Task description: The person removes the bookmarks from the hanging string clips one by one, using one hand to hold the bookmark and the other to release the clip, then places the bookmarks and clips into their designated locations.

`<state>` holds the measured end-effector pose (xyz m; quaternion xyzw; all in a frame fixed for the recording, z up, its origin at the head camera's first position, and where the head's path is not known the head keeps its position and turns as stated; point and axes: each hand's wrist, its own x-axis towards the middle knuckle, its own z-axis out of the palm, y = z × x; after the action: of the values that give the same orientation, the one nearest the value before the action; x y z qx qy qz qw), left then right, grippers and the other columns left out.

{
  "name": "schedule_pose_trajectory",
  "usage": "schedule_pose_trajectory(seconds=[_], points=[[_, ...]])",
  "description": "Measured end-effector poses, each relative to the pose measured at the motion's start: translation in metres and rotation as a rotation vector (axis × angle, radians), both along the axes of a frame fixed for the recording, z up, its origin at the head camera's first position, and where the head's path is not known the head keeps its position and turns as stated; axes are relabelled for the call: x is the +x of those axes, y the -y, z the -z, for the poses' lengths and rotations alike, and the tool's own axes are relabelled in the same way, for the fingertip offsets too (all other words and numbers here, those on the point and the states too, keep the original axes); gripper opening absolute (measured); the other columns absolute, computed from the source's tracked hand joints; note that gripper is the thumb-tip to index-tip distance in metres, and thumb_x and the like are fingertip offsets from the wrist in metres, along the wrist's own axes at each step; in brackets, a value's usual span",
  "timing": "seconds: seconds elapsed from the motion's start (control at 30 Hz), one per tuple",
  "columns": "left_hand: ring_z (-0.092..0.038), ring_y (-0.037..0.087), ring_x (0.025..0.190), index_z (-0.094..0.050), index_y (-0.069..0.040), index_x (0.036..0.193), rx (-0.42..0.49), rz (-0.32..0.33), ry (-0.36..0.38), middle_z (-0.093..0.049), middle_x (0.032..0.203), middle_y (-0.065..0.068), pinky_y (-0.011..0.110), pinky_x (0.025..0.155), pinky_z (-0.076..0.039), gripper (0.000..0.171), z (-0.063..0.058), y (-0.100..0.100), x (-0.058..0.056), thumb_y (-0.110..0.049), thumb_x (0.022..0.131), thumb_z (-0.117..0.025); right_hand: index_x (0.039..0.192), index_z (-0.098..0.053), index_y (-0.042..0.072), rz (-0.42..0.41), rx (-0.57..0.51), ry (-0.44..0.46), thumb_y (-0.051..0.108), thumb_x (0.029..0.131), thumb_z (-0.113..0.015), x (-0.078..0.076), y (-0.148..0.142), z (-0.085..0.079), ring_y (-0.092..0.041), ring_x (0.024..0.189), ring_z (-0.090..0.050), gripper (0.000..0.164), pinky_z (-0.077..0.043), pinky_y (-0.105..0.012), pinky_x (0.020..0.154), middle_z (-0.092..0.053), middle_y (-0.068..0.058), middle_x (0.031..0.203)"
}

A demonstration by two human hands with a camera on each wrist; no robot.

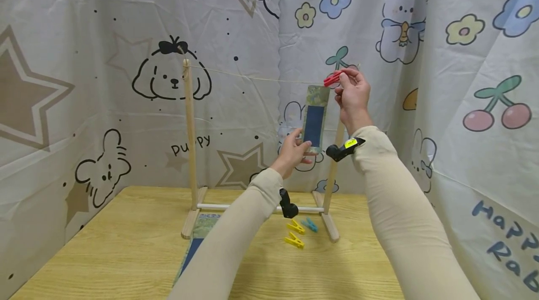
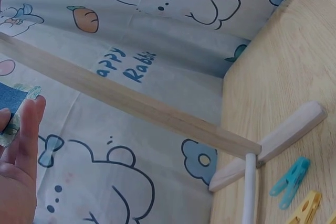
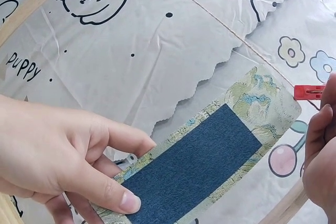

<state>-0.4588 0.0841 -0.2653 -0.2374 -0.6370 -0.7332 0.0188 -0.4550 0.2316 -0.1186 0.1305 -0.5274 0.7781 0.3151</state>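
Note:
My left hand [image 1: 290, 154] pinches the lower end of a green patterned cloth strip [image 3: 262, 111] with a dark blue panel [image 1: 314, 127]. The strip stands upright, its top edge close to a thin string [image 1: 252, 77]. A red clothespin [image 1: 332, 78] is pinched between the thumb and fingers of my right hand [image 1: 355, 96]. In the right wrist view, the clothespin's tip is at the string and the strip's upper corner; I cannot tell whether it grips the cloth. Another patterned strip [image 1: 207, 223] lies on the table, partly hidden by my left forearm.
The string runs between wooden posts [image 1: 190, 136] on a stand with a white crossbar [image 1: 214, 206]. Under it on the wooden table [image 1: 126, 239] lie a blue clothespin [image 1: 310, 224] and two yellow clothespins [image 1: 294, 240]. A printed curtain [image 1: 236, 103] surrounds the table.

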Motion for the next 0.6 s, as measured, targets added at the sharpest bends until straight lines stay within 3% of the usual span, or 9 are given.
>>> schedule_pose_trajectory(seconds=[0.13,0.27,0.43,0.6], points=[[-0.073,0.032,0.100,-0.026,-0.013,0.165,0.004,0.006,0.012,-0.038,0.156,0.028,0.033,0.064,-0.062,0.065,-0.001,0.001,0.001,-0.004,0.107,-0.056,0.117,-0.064,0.011,-0.007,0.013,-0.012,0.012,0.107,-0.060,0.004,-0.001,-0.001,-0.007,0.055,-0.054,0.012,-0.041,-0.017,0.048,-0.070,-0.007,0.122],[-0.073,0.035,0.101,-0.027,-0.013,0.165,0.007,0.005,0.009,-0.039,0.154,0.028,0.032,0.063,-0.062,0.065,-0.002,0.001,0.003,-0.004,0.107,-0.056,0.121,-0.064,0.011,-0.023,0.040,-0.030,0.013,0.107,-0.059,0.008,-0.003,-0.002,-0.009,0.057,-0.054,0.015,-0.042,-0.017,0.049,-0.069,-0.008,0.126],[-0.072,0.037,0.102,-0.026,-0.013,0.165,0.001,0.001,0.000,-0.038,0.155,0.029,0.028,0.059,-0.060,0.065,-0.003,0.007,0.004,-0.003,0.108,-0.055,0.121,-0.064,0.010,-0.073,0.065,-0.040,0.012,0.107,-0.059,0.010,-0.003,-0.003,-0.009,0.054,-0.058,0.016,-0.044,-0.018,0.048,-0.067,-0.012,0.130],[-0.073,0.037,0.101,-0.025,-0.012,0.165,0.004,0.017,0.009,-0.028,0.162,0.027,0.027,0.057,-0.060,0.067,-0.002,0.007,0.004,0.000,0.107,-0.055,0.128,-0.062,0.010,-0.136,0.084,-0.034,0.015,0.108,-0.057,0.012,-0.007,0.001,-0.011,0.057,-0.061,0.022,-0.047,-0.018,0.049,-0.064,-0.012,0.129]])
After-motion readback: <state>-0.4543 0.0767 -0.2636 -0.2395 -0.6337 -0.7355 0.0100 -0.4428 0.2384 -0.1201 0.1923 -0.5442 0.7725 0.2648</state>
